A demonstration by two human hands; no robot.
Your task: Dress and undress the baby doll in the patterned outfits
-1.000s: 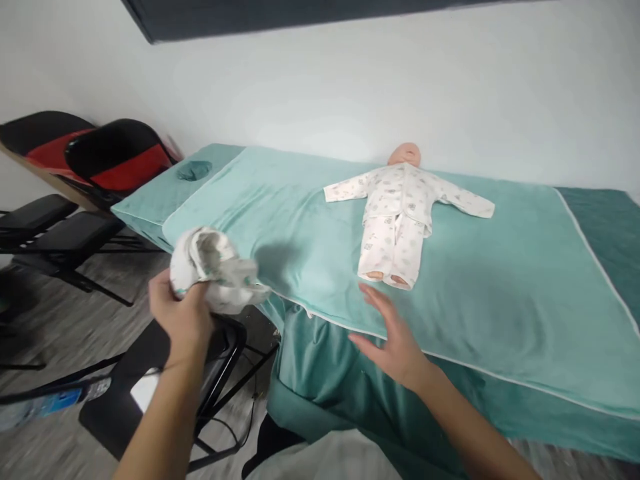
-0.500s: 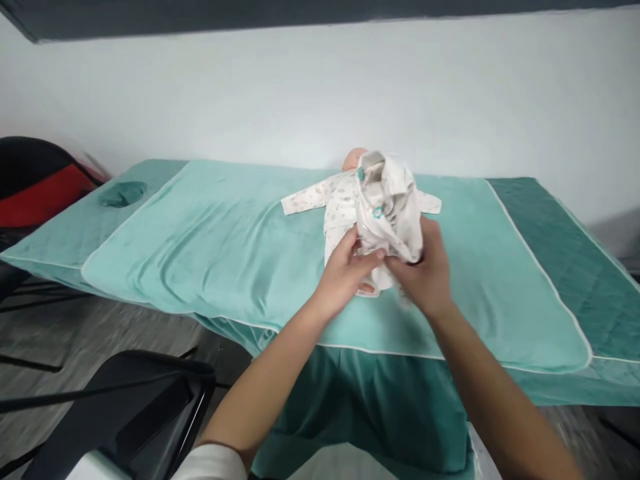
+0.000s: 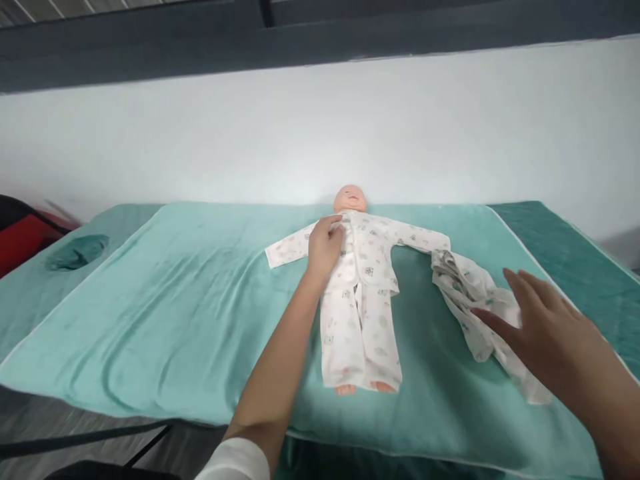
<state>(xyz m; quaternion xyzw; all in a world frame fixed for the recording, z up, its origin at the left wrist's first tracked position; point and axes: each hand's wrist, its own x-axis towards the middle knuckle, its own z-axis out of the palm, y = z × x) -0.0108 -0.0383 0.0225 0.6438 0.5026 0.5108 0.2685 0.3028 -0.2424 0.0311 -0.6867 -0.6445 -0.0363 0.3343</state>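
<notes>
A baby doll (image 3: 361, 293) in white printed pyjamas lies on its back on a teal blanket (image 3: 190, 313), head toward the wall. My left hand (image 3: 325, 247) rests on the doll's chest near the shirt's front edge, fingers curled on the cloth. A loose white printed garment (image 3: 473, 310) lies crumpled on the blanket to the doll's right. My right hand (image 3: 545, 333) hovers just over that garment's near end, fingers stretched out and apart, holding nothing.
The blanket covers a long padded table (image 3: 565, 233) set against a white wall. A face hole (image 3: 75, 252) shows at the table's left end. A red and black chair (image 3: 23, 233) stands at far left. Dark chair parts (image 3: 100, 443) lie below the front edge.
The crumpled garment, held in both hands over the doll half a second ago, now lies on the blanket to the doll's right. My left hand moved onto the doll's chest; my right hand opened.
</notes>
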